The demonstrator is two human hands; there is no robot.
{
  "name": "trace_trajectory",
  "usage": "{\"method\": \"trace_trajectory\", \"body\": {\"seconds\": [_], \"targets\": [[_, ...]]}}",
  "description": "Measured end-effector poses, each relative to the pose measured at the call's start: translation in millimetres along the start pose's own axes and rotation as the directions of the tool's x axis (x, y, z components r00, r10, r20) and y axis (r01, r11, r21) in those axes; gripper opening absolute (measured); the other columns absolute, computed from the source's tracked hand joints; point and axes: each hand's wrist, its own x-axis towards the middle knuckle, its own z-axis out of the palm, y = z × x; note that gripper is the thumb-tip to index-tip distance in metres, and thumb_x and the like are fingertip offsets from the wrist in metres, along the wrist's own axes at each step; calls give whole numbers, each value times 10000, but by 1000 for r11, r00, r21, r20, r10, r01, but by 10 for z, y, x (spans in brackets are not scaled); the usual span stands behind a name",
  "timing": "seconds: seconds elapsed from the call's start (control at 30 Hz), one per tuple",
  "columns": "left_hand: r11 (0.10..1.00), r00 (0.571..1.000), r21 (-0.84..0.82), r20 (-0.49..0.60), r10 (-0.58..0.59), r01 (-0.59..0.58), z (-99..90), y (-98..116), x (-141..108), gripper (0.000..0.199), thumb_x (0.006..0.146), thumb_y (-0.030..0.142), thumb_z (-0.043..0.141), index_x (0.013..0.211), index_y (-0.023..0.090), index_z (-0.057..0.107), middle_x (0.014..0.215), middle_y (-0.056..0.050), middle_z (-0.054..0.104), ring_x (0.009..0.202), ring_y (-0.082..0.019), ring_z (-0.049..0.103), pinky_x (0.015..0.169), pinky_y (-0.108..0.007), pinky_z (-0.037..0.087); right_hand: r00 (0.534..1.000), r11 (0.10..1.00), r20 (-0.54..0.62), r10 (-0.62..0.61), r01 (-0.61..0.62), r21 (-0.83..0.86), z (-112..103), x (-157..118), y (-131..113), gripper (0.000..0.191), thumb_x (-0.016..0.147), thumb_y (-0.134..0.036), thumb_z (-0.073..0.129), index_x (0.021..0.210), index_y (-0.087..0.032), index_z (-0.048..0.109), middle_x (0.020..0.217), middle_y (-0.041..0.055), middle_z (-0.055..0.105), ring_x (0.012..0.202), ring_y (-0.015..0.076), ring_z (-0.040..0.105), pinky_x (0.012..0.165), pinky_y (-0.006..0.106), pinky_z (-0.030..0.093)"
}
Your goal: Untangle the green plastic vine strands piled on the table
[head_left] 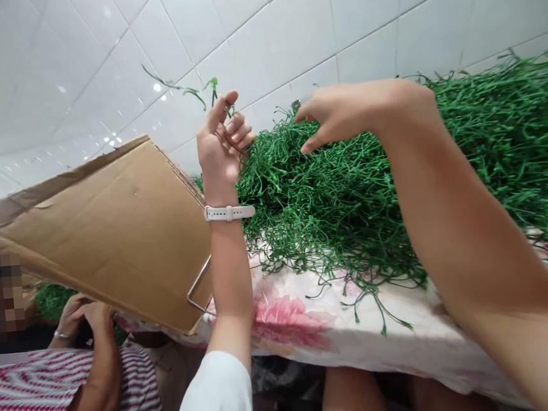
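Observation:
My left hand (224, 136), with a pale strap on the wrist, is raised at the left end of a heap of thin green stems (340, 193). Its fingers are curled around a green stem (192, 92), whose thin tip and small bud stick out above the thumb and forefinger. My right hand (328, 114) hovers over the back of the heap, palm down, thumb and fingers apart. Nothing shows between them, though the fingertips are slightly blurred. The stems are tangled, curly and tipped with small buds.
A flower-patterned cloth (288, 313) covers the table, loose stems lying near its front edge. To the left stands a cardboard sheet (113, 232) with a metal wire frame (195, 289) by it. Beyond it sits a person in a striped top (79, 395). White tiles (287, 31) line the back.

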Motion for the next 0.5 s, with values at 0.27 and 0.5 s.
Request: {"method": "trace_trajectory", "body": {"seconds": [0.27,0.5], "targets": [[972,998,-234,69,-9,25,-68,-55,122,277,1076,273,430,874,187,599,508,87,317,372,-43,380,417,-158,333,869,786,-321,-378,484,385,-60,-147,-547,236,749,-379,872,954,-309,780,898,23,757,813,225,655,698,373,515],[990,999,-142,-39,18,-23,-103,-131,204,243,1077,286,412,1005,154,603,610,64,381,414,-40,447,452,-144,299,761,623,-486,-430,640,450,155,44,-620,146,738,-203,845,732,-276,719,898,31,709,740,174,577,673,358,480]]}}
